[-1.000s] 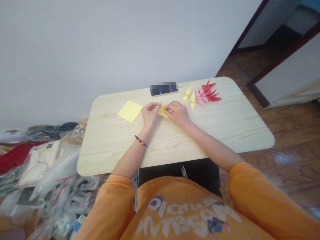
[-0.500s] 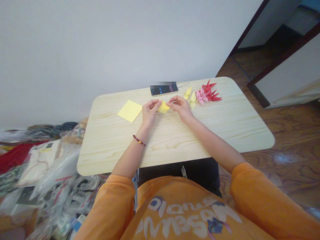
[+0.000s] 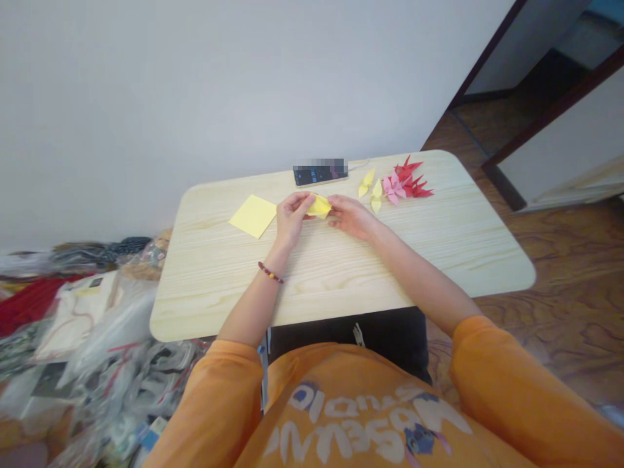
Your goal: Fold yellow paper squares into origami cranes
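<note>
by the wall (image 3: pixel 195 97), origami cranes (image 3: pixel 402 185) dot a table (image 3: pixel 341 286).

Head view looks forward, down, over orange sweatshirt (image 3: pixel 341 416) onto wooden table (image 3: pixel 341 286).

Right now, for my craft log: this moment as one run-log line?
left hand: holds folded yellow paper | right hand: fingers at its edge | beside: flat square yellow paper

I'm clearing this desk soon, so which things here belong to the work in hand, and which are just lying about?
In use:
folded yellow paper, held by the left hand
right hand, right beside it
flat yellow paper square, probably

Lying about:
phone
yellow, pink and red paper cranes
plastic bags on the floor
</note>
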Demonstrator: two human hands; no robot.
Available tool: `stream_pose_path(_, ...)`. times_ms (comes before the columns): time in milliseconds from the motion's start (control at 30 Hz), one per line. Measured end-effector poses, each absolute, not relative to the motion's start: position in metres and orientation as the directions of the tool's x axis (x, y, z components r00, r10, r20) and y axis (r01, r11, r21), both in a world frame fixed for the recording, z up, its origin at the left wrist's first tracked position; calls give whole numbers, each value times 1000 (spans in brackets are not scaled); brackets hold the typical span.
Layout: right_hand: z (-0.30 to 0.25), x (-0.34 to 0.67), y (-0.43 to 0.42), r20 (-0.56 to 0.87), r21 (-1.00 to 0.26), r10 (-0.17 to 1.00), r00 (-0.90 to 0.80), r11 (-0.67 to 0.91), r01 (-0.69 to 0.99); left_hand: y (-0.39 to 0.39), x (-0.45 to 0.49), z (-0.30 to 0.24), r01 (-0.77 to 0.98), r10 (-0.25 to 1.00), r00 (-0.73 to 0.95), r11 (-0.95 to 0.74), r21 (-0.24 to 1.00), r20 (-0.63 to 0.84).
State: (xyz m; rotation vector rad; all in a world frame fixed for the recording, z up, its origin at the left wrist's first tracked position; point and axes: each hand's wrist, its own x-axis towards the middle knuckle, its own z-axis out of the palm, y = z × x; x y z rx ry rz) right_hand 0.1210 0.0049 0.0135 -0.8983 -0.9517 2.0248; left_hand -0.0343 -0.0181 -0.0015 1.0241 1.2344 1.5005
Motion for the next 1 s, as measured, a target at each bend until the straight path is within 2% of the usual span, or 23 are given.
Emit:
stream_pose_path(400, 8, 121, 7, -223, -867, 840, -494, -403, -293, -20, -32, -2, -78, 951, -299, -103, 992, 75)
stream_pose_path(600, 6, 120, 7, -204, -894, 853, -481, -362, -264, -20, -31, -2, -2, 932, -331, -155, 988, 146)
stream_pose_path(833, 4, 122, 9, -264, -852, 814, -517, -448, -269, -23, -30, 3, 47, 929, -327, -167, 985, 173)
stream_pose_path(1000, 3, 124, 10, -286, -847, 799, -529, -469, -250, -25, -30, 5, 21, 949, -284, -135, 991, 135)
